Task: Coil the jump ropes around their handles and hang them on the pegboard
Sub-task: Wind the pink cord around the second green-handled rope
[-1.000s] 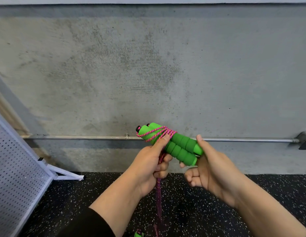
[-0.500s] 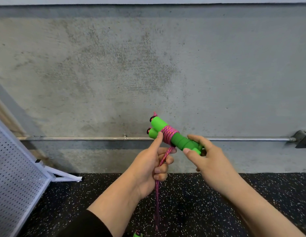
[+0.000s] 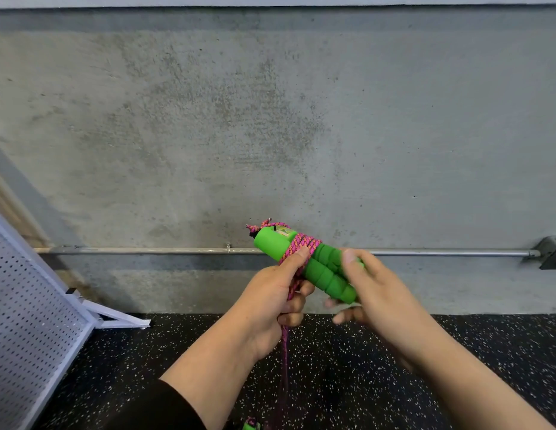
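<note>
Two green foam jump rope handles (image 3: 323,271) lie side by side in front of me, pointing up and to the left. Several turns of pink patterned rope (image 3: 301,245) bind them near their upper ends. My right hand (image 3: 379,293) grips the lower ends of the handles. My left hand (image 3: 270,302) holds the loose rope, its thumb pressed on the wraps, and the rope's tail (image 3: 284,352) hangs down to the floor. A white pegboard (image 3: 25,321) leans at the far left.
A concrete wall fills the view ahead, with a metal conduit pipe (image 3: 146,250) running along it and a junction box (image 3: 553,251) at the right. The floor is black speckled rubber. Another green handle end (image 3: 251,425) peeks in at the bottom edge.
The handles have turned in my right hand and another turn of rope lies around them. My left hand stays just below them, holding the rope taut.
</note>
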Demonstrator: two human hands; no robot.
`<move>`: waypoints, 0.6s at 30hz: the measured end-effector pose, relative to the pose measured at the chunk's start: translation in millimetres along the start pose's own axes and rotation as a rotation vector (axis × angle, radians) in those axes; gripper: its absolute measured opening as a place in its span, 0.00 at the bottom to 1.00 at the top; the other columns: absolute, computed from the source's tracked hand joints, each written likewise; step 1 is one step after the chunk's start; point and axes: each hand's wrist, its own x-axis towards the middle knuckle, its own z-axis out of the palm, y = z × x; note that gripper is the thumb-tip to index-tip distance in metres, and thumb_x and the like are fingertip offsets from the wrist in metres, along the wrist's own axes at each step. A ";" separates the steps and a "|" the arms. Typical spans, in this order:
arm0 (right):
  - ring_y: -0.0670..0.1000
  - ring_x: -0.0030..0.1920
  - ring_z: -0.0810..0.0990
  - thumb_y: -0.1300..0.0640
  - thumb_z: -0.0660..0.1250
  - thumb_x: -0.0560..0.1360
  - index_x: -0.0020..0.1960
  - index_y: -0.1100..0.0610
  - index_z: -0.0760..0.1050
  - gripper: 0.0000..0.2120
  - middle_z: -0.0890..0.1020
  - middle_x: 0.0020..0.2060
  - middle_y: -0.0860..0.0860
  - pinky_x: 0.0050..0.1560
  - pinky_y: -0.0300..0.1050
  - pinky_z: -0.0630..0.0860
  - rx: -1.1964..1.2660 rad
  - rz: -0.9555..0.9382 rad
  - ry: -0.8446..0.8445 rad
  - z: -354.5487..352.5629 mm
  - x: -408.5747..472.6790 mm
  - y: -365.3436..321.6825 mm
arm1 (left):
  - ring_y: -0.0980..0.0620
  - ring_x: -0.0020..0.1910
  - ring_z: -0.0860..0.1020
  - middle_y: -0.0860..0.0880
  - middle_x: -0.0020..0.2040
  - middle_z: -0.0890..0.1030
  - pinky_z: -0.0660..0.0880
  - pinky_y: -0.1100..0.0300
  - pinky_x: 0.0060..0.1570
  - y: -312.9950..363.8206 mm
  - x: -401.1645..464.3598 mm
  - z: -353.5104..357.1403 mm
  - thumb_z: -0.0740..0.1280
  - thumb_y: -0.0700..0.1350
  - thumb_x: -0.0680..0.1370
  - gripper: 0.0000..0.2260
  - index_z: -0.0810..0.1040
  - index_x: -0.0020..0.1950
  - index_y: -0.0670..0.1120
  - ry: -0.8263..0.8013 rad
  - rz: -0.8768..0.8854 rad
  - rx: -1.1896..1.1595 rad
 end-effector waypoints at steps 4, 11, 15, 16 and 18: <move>0.58 0.29 0.78 0.31 0.53 0.77 0.60 0.59 0.79 0.35 0.83 0.39 0.64 0.27 0.45 0.76 0.227 0.301 -0.067 -1.1 -1.3 -3.0 | 0.57 0.25 0.55 0.51 0.32 0.70 0.48 0.61 0.27 0.2 0.0 -0.1 0.67 0.60 0.79 0.16 0.73 0.41 0.49 -0.007 -0.001 0.024; 0.49 0.30 0.70 0.43 0.61 0.81 0.60 0.63 0.79 0.24 0.76 0.35 0.57 0.27 0.41 0.71 0.426 0.232 -0.062 -0.5 1.0 -1.3 | 0.57 0.25 0.55 0.51 0.33 0.71 0.52 0.64 0.23 0.2 1.5 0.8 0.65 0.66 0.76 0.20 0.73 0.45 0.49 -0.042 -0.003 -0.047; 0.50 0.37 0.72 0.50 0.63 0.82 0.54 0.57 0.84 0.14 0.78 0.40 0.53 0.30 0.43 0.73 0.239 0.079 0.053 -0.2 -0.2 -0.9 | 0.57 0.24 0.55 0.51 0.34 0.72 0.52 0.65 0.21 -0.6 3.5 1.0 0.64 0.71 0.73 0.28 0.75 0.56 0.48 -0.054 -0.054 -0.086; 0.49 0.39 0.73 0.52 0.64 0.82 0.55 0.56 0.84 0.12 0.79 0.41 0.52 0.31 0.44 0.73 0.182 0.049 0.073 -0.4 -0.8 -1.4 | 0.58 0.24 0.56 0.51 0.35 0.72 0.52 0.65 0.21 -1.5 3.9 0.9 0.63 0.71 0.73 0.30 0.75 0.59 0.47 -0.055 -0.064 -0.086; 0.47 0.39 0.75 0.53 0.64 0.82 0.58 0.52 0.83 0.10 0.80 0.42 0.51 0.33 0.47 0.76 0.050 -0.003 0.118 -0.8 -0.9 -2.5 | 0.58 0.24 0.56 0.51 0.35 0.72 0.53 0.66 0.20 -3.5 5.2 0.5 0.62 0.72 0.74 0.35 0.77 0.64 0.43 -0.058 -0.079 -0.092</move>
